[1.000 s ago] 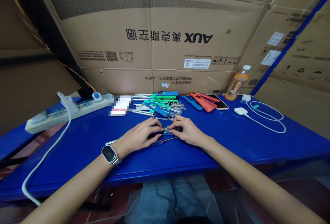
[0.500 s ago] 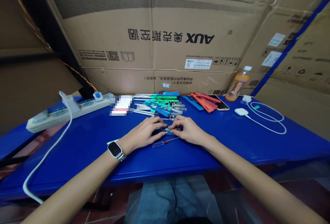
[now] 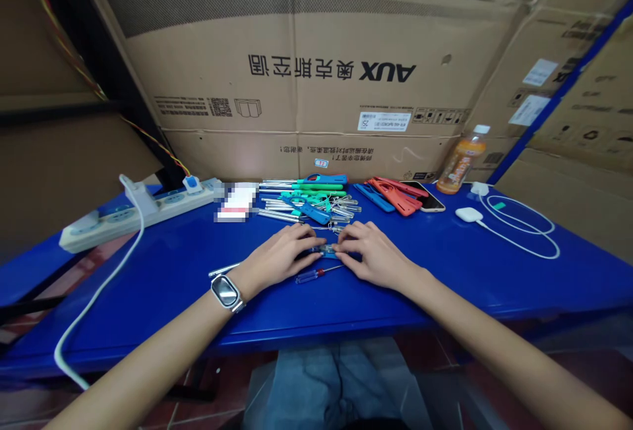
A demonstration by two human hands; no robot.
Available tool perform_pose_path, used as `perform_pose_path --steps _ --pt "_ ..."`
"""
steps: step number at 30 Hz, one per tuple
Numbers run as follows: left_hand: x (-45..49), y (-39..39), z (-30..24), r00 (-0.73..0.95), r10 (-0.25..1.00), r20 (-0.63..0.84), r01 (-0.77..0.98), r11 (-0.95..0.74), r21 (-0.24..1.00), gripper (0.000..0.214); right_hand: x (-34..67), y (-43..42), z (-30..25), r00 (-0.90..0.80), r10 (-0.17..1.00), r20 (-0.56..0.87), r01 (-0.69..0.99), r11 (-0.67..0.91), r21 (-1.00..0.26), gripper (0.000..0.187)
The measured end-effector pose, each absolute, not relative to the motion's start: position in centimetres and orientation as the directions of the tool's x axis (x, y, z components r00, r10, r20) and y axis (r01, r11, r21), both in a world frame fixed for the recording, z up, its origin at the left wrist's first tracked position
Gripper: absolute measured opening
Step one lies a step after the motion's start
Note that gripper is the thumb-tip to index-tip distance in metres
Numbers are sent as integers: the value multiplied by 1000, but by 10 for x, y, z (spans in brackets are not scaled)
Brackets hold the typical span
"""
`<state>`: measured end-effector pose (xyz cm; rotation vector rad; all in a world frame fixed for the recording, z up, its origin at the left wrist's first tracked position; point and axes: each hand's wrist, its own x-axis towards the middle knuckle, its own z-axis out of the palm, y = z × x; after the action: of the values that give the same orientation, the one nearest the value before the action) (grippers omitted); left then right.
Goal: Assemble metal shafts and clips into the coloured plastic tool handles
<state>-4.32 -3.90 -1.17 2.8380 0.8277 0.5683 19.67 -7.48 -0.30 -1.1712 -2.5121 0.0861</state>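
My left hand (image 3: 280,255) pinches the left end of a small blue lighter casing (image 3: 328,252) low over the table, and a clear part lies in it. At the casing's right end, the fingertips of my right hand (image 3: 373,256) close on it. The fingers hide much of the casing. Just in front lies a screwdriver (image 3: 310,276) with a clear purple handle and red collar. A thin metal tube (image 3: 223,270) rests beside my left wrist. Behind my hands is a heap of stick lighters (image 3: 321,187), blue and green, with metal tubes and clear fuel tanks.
Red lighter casings (image 3: 395,196) and a blue one lie beside a phone (image 3: 432,200). Farther right stand an orange drink bottle (image 3: 462,161) and a white charging case (image 3: 468,215) with its cable. A power strip (image 3: 123,215) runs along the left. Cardboard (image 3: 316,34) walls the back.
My right hand's fingers have shifted slightly right along the casing, showing more of its middle. My left hand stays on its end. The whole view has moved a little.
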Motion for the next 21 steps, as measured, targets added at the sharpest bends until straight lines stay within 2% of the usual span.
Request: perform_pose_path --steps 4,9,11,13,15,17,21 --pt "-44 -40 -11 807 501 314 459 -865 202 32 200 -83 1 -631 724 277 729 676 -105 33" --pt "-46 -40 -9 788 534 306 462 -842 280 30 201 -80 3 -659 706 259 725 688 -31 30" --pt "-51 -38 -8 760 567 318 473 -817 329 35 202 -77 4 -668 699 256 719 695 -20 29" --pt "-58 -36 -8 721 619 310 503 -776 380 40 205 -73 5 -672 696 253 714 699 -28 28" --pt "-64 -33 -8 700 653 288 527 -745 409 30 207 -71 5 -671 699 249 711 701 -50 28" --pt "-68 -30 -7 706 655 269 528 -741 415 22 207 -69 7 -662 708 245 713 696 -85 26" --pt "-67 -28 -7 711 654 260 518 -736 435 21 198 -63 11 -606 757 242 743 648 -166 26"
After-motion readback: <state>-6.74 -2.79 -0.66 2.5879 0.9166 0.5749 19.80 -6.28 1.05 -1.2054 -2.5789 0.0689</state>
